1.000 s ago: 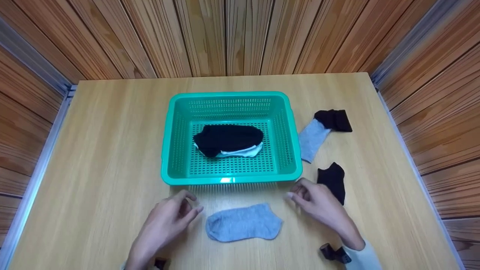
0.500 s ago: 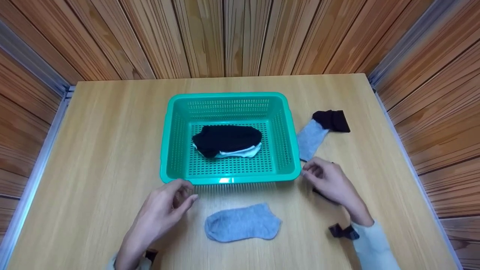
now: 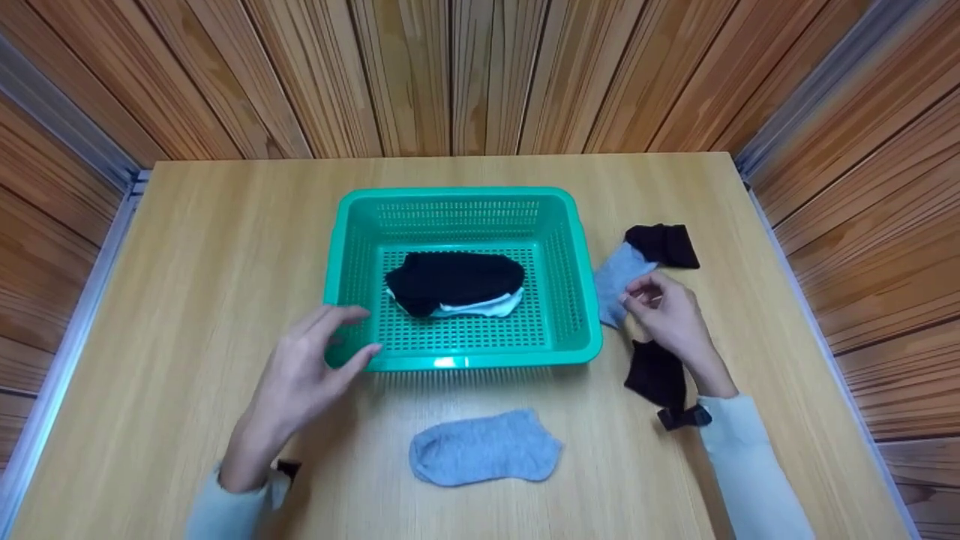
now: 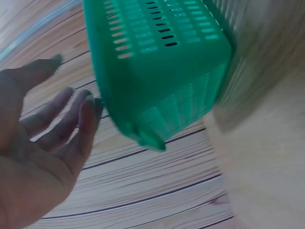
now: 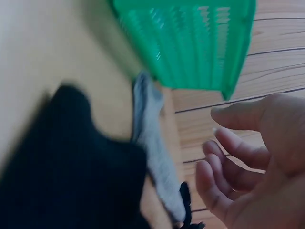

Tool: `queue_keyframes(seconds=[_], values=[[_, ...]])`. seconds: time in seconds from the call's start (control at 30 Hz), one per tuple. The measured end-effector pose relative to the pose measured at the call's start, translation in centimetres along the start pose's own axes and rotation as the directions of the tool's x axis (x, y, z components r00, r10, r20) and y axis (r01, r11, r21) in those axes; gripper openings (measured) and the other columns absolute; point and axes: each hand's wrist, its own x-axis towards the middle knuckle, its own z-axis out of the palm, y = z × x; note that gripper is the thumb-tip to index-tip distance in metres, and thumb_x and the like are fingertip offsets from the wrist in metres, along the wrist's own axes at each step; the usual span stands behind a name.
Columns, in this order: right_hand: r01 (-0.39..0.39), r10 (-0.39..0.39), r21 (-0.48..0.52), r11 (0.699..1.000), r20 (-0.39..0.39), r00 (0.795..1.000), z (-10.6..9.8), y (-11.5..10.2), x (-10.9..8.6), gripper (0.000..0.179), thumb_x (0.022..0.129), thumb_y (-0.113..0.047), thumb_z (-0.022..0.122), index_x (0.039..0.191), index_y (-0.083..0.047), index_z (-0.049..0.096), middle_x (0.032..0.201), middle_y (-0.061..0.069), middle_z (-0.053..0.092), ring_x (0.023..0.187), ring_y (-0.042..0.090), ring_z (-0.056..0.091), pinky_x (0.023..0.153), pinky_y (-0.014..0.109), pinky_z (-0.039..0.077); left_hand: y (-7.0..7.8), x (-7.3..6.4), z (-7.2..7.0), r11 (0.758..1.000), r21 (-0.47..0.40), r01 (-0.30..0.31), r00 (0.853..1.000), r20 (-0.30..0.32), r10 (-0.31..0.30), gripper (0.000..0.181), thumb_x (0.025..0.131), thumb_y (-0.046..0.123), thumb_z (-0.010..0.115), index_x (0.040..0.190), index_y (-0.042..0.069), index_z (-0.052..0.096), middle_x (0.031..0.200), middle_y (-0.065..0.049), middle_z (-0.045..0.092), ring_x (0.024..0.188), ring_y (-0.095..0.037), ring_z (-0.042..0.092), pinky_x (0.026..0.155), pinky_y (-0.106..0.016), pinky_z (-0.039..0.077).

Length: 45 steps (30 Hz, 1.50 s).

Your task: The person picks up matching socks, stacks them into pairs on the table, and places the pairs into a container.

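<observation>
While the left hand (image 3: pixel 300 367) reaches over the near left corner of a green plastic basket (image 3: pixel 517 360), its thumb and fingers are parted and released in the head view. Inside the basket, a black ankle sock (image 3: pixel 457 277) lies on top of a pale sock (image 3: pixel 491 305), whose edge shows along the near side. A gray ankle sock (image 3: pixel 486 448) lies flat on the wooden tabletop (image 3: pixel 187 300) in front of the basket. The right hand (image 3: pixel 671 315) hovers at a second gray sock (image 3: pixel 615 274), just beside the basket's right wall, with thumb and forefinger bent toward each other. That sock's far end meets a folded black sock (image 3: pixel 667 246); another black sock (image 3: pixel 654 375) lies nearer, by the right wrist.

From the left wrist, the fingers are loosely bent at the basket's rim, the thumb well apart; whether the fingertips touch it, I cannot tell.

From the right wrist, thumb and fingers are slack, a gap between them, beside the second gray sock. The nearer black sock fills the lower left, blurred.
</observation>
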Motion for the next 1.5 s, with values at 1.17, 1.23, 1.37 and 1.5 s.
queue_keyframes(seconds=[1.17,1.23,1.37,1.5], values=[[-0.098,0.146,-0.215,0.972,0.218,0.965,0.9,2.1,3.7,0.089,0.094,-0.029,0.078,0.159,0.008,0.031,0.170,0.031,0.023,0.159,0.052,0.018,0.129,0.065,0.019,-4.8,8.2,3.0,0.983,0.124,0.136,0.990,0.030,-0.140,0.073,0.107,0.029,0.061,0.159,-0.011,0.030,0.168,-0.032,0.028,0.156,-0.047,0.033,0.125,-0.058,0.034],[-0.090,0.137,-0.218,0.972,0.211,0.968,1.0,2.0,3.6,0.086,0.094,-0.029,0.078,0.158,0.009,0.035,0.170,0.031,0.024,0.159,0.052,0.019,0.129,0.065,0.019,-4.7,8.2,3.2,0.981,0.137,0.140,0.989,0.026,-0.145,0.072,0.108,0.028,0.060,0.159,-0.012,0.029,0.168,-0.033,0.027,0.156,-0.047,0.032,0.125,-0.058,0.033],[-0.049,0.089,-0.217,0.975,0.175,0.980,1.2,1.9,3.2,0.077,0.095,-0.027,0.078,0.154,0.007,0.043,0.167,0.032,0.032,0.156,0.052,0.027,0.128,0.064,0.024,-4.8,8.2,3.7,0.973,0.190,0.130,0.991,0.014,-0.135,0.070,0.107,0.024,0.060,0.157,-0.015,0.030,0.166,-0.035,0.029,0.156,-0.049,0.032,0.126,-0.057,0.032],[-0.012,0.040,-0.213,0.977,0.129,0.991,1.7,1.9,2.7,0.064,0.096,-0.022,0.076,0.150,0.003,0.052,0.157,0.029,0.049,0.144,0.050,0.045,0.121,0.063,0.036,-4.8,8.3,4.1,0.962,0.248,0.115,0.992,0.025,-0.125,0.068,0.107,0.021,0.060,0.155,-0.017,0.032,0.164,-0.038,0.031,0.155,-0.051,0.032,0.126,-0.058,0.031]])
